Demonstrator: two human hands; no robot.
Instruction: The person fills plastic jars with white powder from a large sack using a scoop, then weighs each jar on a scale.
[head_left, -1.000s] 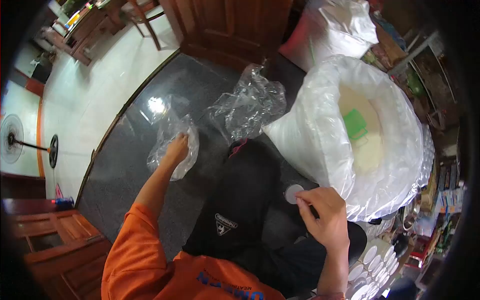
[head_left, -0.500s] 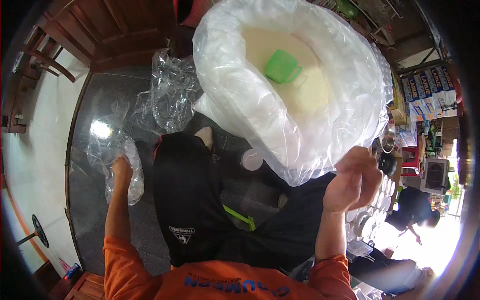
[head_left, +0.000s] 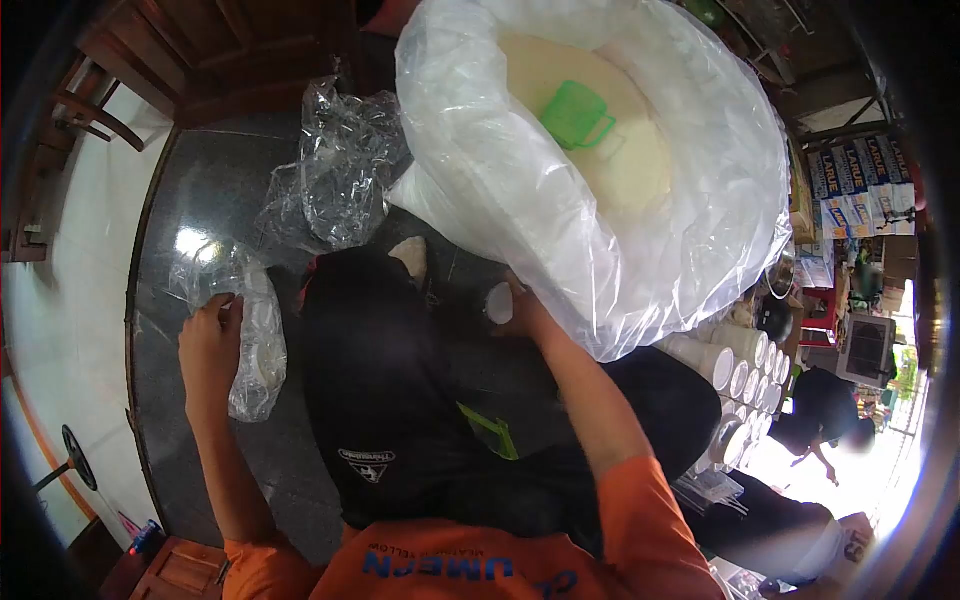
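On the left, my left hand point(head_left: 211, 345) has its fingers curled at the edge of a clear plastic bag point(head_left: 262, 355) lying on the dark tiled floor. My right hand point(head_left: 516, 308) reaches down between my legs, its fingers around a small white round container point(head_left: 498, 303). Just beyond it stands a big sack lined with a translucent plastic liner point(head_left: 480, 180), its mouth spread wide. Pale cream-coloured loose contents point(head_left: 640, 170) fill the sack, and a green plastic mug point(head_left: 575, 115) rests on top of them.
Crumpled clear plastic point(head_left: 345, 165) lies left of the sack. Stacked white tubs point(head_left: 745, 375) stand to my right. A green strip-like object point(head_left: 488, 432) lies between my legs. Another person point(head_left: 825, 410) is at the far right, near blue-and-white cartons point(head_left: 860, 185).
My right hand has come down from the sack's near rim to the white container on the floor. My left hand has shifted slightly left on the bag.
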